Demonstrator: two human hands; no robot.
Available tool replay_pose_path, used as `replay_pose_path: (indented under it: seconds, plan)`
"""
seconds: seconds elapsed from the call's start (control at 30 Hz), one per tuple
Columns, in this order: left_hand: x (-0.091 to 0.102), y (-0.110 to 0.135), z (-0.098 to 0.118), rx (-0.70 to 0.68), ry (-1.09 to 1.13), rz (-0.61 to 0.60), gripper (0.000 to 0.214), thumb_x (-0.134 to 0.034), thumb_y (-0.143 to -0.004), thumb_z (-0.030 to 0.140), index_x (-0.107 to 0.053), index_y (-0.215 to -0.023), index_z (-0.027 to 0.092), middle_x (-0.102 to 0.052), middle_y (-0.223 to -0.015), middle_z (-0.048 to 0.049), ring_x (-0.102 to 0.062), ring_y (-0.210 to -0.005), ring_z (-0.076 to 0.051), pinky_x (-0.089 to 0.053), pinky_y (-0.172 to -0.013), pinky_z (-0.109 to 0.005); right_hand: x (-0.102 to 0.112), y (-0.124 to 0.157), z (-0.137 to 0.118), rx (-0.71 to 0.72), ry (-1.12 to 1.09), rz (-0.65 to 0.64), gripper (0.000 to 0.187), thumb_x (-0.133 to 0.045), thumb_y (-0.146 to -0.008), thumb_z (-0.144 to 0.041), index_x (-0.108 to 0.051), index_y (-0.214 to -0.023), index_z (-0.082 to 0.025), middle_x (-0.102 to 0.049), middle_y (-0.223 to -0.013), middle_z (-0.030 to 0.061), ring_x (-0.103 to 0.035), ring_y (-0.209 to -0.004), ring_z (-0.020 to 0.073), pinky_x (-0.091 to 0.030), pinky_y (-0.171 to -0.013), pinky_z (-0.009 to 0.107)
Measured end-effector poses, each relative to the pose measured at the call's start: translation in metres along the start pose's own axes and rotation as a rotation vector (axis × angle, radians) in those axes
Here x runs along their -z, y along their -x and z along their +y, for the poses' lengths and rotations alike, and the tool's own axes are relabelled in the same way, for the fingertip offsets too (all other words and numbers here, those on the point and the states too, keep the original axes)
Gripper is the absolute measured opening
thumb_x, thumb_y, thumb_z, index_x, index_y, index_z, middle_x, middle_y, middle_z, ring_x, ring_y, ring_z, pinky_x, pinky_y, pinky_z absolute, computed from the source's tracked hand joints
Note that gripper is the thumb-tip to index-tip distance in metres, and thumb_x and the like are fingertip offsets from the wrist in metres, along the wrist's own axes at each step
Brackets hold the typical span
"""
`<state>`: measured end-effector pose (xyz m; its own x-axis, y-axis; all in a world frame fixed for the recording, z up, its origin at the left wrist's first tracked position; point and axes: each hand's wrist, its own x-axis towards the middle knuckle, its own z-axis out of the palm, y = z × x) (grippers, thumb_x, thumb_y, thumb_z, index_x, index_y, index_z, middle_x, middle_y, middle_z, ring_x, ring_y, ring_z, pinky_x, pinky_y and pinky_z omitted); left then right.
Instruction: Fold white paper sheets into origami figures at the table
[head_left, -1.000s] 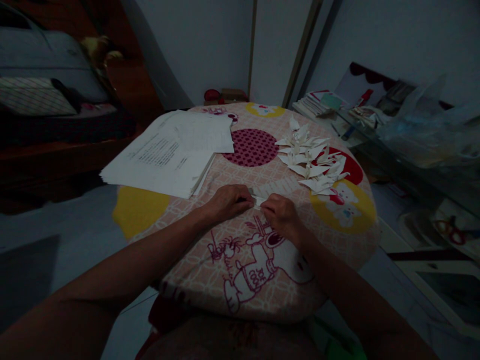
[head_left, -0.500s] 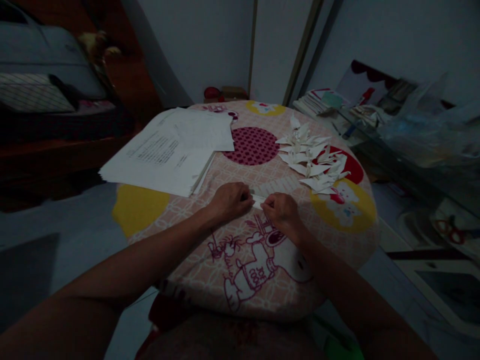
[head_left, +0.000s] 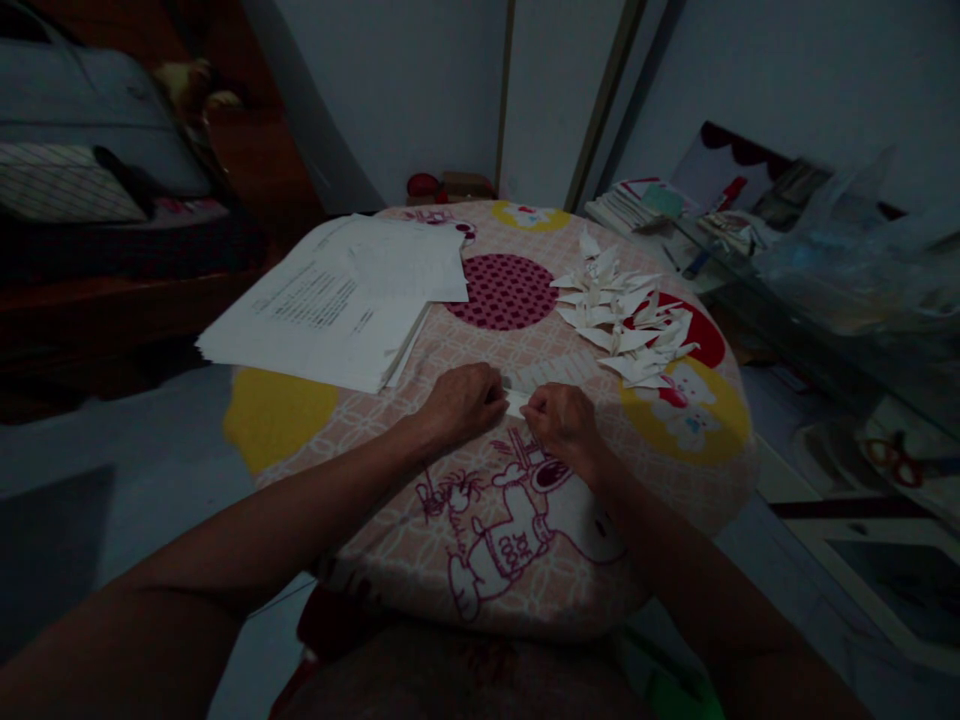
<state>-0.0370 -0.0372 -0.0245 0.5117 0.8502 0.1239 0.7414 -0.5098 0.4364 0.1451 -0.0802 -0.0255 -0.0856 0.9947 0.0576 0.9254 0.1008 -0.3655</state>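
Note:
Between my two hands is a small folded piece of white paper (head_left: 516,402), low over the patterned tablecloth (head_left: 405,530). My left hand (head_left: 466,398) is closed on its left end, and my right hand (head_left: 561,418) pinches the right end. The fingers cover most of the paper, so its full shape is hidden. Several folded white paper cranes (head_left: 626,315) lie in a cluster beyond my right hand. A stack of white printed sheets (head_left: 315,300) rests on the table beyond my left hand.
To the right, a glass shelf (head_left: 825,340) carries a clear plastic bag (head_left: 832,265) and a pile of papers (head_left: 630,205). Red-handled scissors (head_left: 892,460) lie lower down. A wooden bench (head_left: 255,150) with bags stands at the left.
Both hands stay almost in place on the paper, with only very slight finger movement. The cranes and the stack of sheets have not moved.

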Motion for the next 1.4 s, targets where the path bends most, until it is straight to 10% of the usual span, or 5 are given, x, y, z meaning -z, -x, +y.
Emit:
replay_pose_path:
  seconds: [1.4]
  plan:
    - [0.001,-0.010,-0.024,0.001,0.255,0.010,0.015,-0.064,-0.062,0.010,-0.057,-0.071,0.020,-0.056,-0.059,0.0024,-0.048,-0.058,-0.013,-0.034,-0.055,-0.027,0.017,-0.001,0.014,-0.113,-0.086,-0.065,0.007,-0.074,-0.067,-0.018,-0.070,-0.062,-0.019,-0.061,-0.057,-0.0002,-0.055,-0.058,0.0137,-0.037,-0.057,0.024]
